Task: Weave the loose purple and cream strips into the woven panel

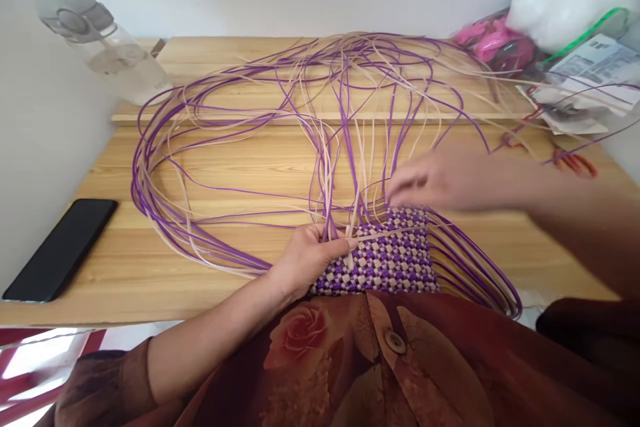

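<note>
A checkered purple-and-beige woven piece [395,253] lies at the table's front edge, against the shirt. My left hand [313,253] grips its left side, thumb pressed on top beside upright strands. A loose beige strand [385,235] crosses the weave from near the thumb toward the right. Over the far right corner of the weave is my right hand [425,180], blurred by motion, with its fingers curled together; whatever they hold is not clear. Long purple and beige strands [155,153] run out from the weave, looping widely to the left and back.
A clear bottle with a grey lid [120,57] stands at the back left, and a black phone [60,250] lies at the left. Orange-handled scissors [575,161] lie at the right. Behind them are plastic packages [595,73] and a pink bundle [493,40]. A raised board [240,118] spans the back.
</note>
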A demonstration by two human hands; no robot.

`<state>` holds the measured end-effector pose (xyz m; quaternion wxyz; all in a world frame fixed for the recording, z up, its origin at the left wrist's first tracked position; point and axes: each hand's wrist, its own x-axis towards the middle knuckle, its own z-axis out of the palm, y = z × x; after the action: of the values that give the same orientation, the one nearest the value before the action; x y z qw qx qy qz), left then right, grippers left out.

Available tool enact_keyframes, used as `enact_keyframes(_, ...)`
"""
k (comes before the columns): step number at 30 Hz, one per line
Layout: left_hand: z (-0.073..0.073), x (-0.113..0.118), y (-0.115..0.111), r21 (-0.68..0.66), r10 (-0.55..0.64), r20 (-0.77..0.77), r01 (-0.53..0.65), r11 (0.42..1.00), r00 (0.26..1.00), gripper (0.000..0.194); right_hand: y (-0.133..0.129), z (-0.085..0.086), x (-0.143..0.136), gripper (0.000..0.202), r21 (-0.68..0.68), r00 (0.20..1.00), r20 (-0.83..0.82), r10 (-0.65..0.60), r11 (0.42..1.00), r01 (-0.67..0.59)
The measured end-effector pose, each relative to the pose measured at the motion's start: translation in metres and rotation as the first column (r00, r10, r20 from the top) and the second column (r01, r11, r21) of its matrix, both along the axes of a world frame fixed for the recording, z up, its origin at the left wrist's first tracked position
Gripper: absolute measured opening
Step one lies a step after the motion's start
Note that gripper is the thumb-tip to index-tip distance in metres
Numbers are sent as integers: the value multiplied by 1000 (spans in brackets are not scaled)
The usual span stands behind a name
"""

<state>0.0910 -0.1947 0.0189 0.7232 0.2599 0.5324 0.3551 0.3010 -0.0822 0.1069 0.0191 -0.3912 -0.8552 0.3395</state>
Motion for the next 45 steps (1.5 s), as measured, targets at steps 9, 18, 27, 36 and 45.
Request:
enact_keyframes(9, -1, -1, 0, 38, 0, -13, 0, 999, 1000, 29, -45, -3, 5, 24, -243, 982, 55, 178, 957, -160)
enact_keyframes(18, -7, -3, -1, 89, -22, 10, 21, 996, 1000, 31, -54, -1, -13, 15, -512, 915, -395, -75, 845, -152)
enact_keyframes(27, -8, -3, -2, 121, 0, 4, 0, 993, 1000, 28, -49, -43, -29, 17, -476, 946, -192, -261, 868, 142)
enact_keyframes(36, -9, -3, -1, 171, -4, 14, 2, 985, 1000, 25, -46, -32, -47, 22, -280, 994, -74, -80, 958, 56)
enact_keyframes(45, -9, -2, 0, 172, 6, 23, -10, 985, 1000, 24, -33, 9, -64, 17, 21, 984, -150, 92, 996, -90)
